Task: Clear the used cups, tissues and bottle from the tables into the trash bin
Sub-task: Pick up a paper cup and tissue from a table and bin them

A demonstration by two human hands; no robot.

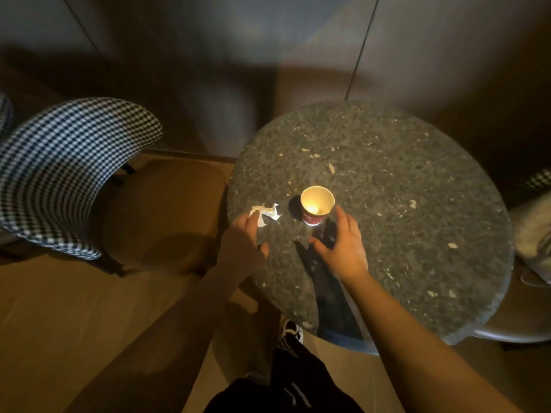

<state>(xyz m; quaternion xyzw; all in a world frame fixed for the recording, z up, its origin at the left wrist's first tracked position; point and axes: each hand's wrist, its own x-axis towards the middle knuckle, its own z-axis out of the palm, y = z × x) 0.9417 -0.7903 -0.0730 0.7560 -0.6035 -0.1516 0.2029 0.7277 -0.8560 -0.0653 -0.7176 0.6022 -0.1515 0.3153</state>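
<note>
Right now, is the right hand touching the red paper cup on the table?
Apart. The head view shows the right hand open just short of the red paper cup, with dark table visible between fingers and cup.

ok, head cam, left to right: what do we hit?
Checked chair → left hand → crumpled tissue → red paper cup → right hand → bare right side of the round speckled table.
</note>
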